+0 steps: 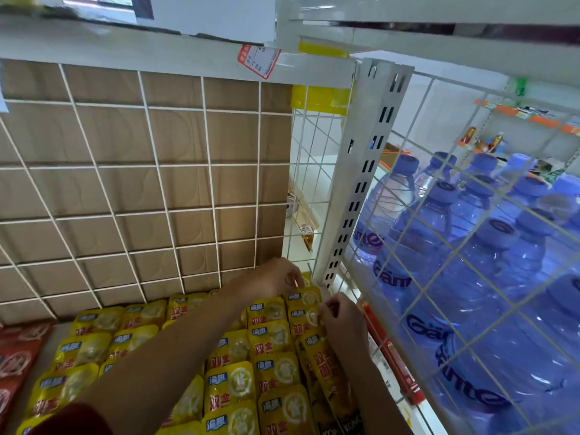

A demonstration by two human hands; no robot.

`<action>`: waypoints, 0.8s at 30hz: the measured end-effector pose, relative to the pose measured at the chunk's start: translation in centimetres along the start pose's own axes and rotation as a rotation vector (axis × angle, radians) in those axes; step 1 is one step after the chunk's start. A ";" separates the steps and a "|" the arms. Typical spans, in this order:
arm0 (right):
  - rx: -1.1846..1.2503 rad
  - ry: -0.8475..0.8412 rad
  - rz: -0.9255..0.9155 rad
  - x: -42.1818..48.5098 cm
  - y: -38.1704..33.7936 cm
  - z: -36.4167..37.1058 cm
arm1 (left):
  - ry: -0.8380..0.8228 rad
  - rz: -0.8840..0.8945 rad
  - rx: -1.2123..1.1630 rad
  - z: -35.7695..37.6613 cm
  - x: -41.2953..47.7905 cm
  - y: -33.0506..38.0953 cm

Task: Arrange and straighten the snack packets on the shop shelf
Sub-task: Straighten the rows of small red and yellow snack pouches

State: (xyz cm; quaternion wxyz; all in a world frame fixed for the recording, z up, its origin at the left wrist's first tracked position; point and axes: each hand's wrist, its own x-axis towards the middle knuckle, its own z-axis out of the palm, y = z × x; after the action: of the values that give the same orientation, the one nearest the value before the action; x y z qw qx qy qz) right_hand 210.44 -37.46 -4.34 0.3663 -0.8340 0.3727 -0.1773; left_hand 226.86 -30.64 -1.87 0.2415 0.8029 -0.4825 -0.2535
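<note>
Several yellow snack packets [270,337] lie in overlapping rows on the shelf, filling the lower middle of the view. My left hand [270,277] reaches over them to the back right corner, its fingers curled and pinching the top edge of the rearmost yellow packet [309,296]. My right hand [340,321] sits just in front of it at the right side, with fingers curled on the edge of a yellow packet [309,318] in the rightmost column. That right column stands tilted on edge against the wire divider.
A white wire grid [157,189] backed by brown cardboard closes the rear of the shelf. A slotted white upright [364,171] and a wire divider [439,277] stand at the right, with blue water bottles [439,233] behind. Red packets [15,350] lie at the far left.
</note>
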 end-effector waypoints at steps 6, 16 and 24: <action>0.001 -0.062 -0.029 -0.2 0.5 -0.3 | -0.008 -0.014 -0.056 0.0 -0.1 -0.1; 0.021 -0.069 -0.045 -0.7 0.4 -0.7 | -0.030 0.018 -0.059 -0.2 -0.8 -0.3; 0.003 -0.070 -0.048 -0.8 0.5 -0.7 | -0.030 0.005 -0.023 0.1 -1.0 -0.2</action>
State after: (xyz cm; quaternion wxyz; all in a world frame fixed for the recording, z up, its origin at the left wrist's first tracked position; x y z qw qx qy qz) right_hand 209.23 -37.42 -4.27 0.3762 -0.8478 0.3392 -0.1572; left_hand 226.53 -29.63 -1.87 0.2442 0.7950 -0.4849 -0.2706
